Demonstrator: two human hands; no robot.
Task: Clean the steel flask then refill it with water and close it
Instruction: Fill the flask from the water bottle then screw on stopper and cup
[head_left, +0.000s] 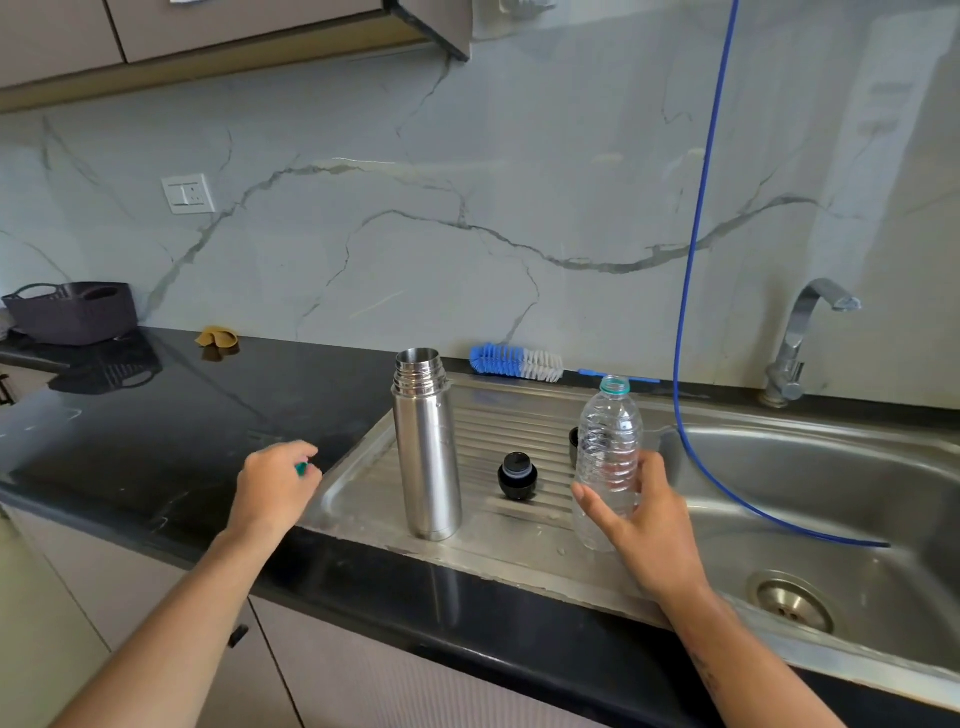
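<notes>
1. Steel flask (427, 447): stands upright and uncapped on the ribbed drainboard (519, 415), left of the sink basin (831, 499). Its black stopper (516, 475) lies just beside it on the ribs.
2. Right hand (644, 525): fingers and thumb wrapped round the lower half of a clear plastic bottle (608, 452), open at the neck and standing upright near the stopper.
3. Left hand (275, 483): over the black counter (156, 415), curled, pinching a small green cap (301, 468).
4. Handling, judged: flask body rigid, polished, probably slick if wet; empty it should be light and easy to tip. Best hold is mid-barrel, below the threaded neck.
5. Bottle is thin-walled and will buckle if squeezed; pour slowly into the narrow mouth.
6. Bottle brush (517, 362) lies along the wall.
</notes>
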